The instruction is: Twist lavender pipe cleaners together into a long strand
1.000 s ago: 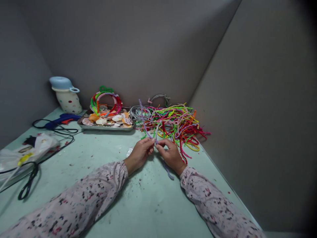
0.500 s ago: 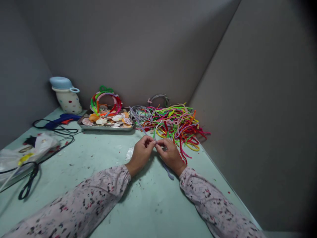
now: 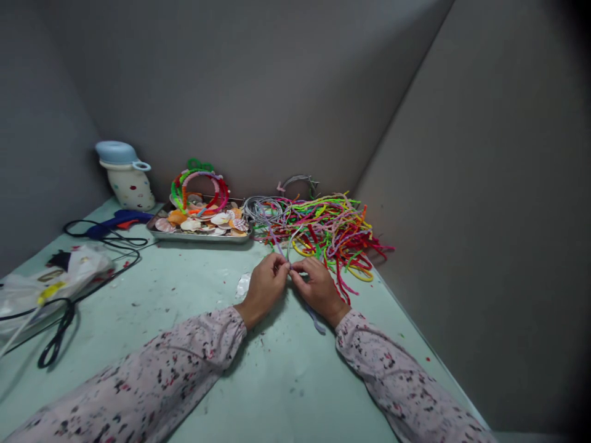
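Observation:
My left hand (image 3: 266, 284) and my right hand (image 3: 319, 286) meet fingertip to fingertip over the table. Both pinch a thin purple pipe cleaner (image 3: 276, 238); one end rises toward the pile, and a tail hangs below my right hand. A thin pale wire loop (image 3: 292, 237) also stands up from between the fingertips. Just beyond my hands lies a heap of multicoloured pipe cleaners (image 3: 337, 227), with a coil of grey wire (image 3: 264, 210) at its left. My fingers hide where the strands meet.
A metal tray (image 3: 203, 237) holds shells and colourful pipe-cleaner rings (image 3: 221, 191). Left of it are a bottle (image 3: 132, 184), a blue tool (image 3: 113, 223) with black cable, and a plastic bag (image 3: 83, 271). Grey walls border the green table (image 3: 258, 394).
The upper purple strand has swung slightly, and the pale loop has bent a little. The whole view has shifted slightly; my hands keep the same pinch.

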Demonstrator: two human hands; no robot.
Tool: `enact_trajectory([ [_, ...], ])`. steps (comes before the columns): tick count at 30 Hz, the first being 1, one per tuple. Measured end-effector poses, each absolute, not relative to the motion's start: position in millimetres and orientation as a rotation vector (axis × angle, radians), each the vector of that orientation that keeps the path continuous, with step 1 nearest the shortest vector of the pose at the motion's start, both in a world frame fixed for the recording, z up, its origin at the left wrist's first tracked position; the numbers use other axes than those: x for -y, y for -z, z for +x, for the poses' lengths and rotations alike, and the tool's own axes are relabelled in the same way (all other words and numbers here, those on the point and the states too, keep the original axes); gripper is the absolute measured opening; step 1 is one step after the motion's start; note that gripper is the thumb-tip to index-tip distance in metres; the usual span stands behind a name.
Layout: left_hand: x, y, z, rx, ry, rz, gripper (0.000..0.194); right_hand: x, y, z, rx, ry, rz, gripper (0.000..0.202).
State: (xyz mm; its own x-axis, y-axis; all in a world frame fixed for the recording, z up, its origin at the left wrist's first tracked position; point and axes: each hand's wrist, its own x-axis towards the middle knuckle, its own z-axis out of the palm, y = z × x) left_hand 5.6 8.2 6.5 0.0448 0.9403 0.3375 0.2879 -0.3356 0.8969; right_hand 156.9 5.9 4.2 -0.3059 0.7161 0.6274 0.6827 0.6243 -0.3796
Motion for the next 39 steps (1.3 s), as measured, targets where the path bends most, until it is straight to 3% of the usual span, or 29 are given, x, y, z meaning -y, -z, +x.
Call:
enact_trajectory([
  [39,-10.9,-2.1,6.9,-1.108,-1.345,1.419,0.016,-3.3,-7.1,156.9,2.095,-0.034,-1.103,0.010],
])
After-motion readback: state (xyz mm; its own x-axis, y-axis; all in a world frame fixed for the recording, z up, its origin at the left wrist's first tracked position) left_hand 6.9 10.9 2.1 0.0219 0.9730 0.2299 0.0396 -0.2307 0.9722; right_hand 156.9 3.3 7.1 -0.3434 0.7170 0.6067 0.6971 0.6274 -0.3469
